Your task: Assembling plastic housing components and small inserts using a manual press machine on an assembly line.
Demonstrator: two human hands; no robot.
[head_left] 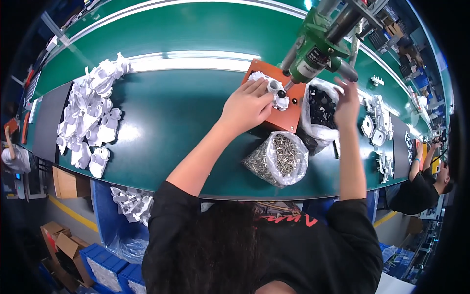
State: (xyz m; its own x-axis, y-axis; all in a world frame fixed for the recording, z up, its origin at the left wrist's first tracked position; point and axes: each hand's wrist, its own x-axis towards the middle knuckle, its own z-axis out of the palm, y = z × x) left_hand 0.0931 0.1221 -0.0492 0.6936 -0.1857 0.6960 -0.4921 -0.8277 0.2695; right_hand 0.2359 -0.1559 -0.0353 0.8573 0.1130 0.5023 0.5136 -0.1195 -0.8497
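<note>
My left hand point(247, 107) presses its fingers over a white plastic part point(274, 87) with a round tubular opening, holding it on an orange fixture block point(289, 116). A small black round piece point(281, 94) sits at the part, right under the tip of a green screwdriving machine point(313, 49). My right hand point(347, 105) is raised just below the machine's dark grip-like end point(345, 70). Motion smears its fingers, and whether they touch the grip cannot be made out. Close to that hand is a clear bag of black parts point(322, 108).
A clear bag of metal screws point(284, 156) stands near the bench's front edge. White plastic parts point(90, 117) are heaped at the left, and more white parts point(379, 125) lie at the right. A co-worker in black point(418, 193) sits at the far right. Blue bins point(105, 264) stand below.
</note>
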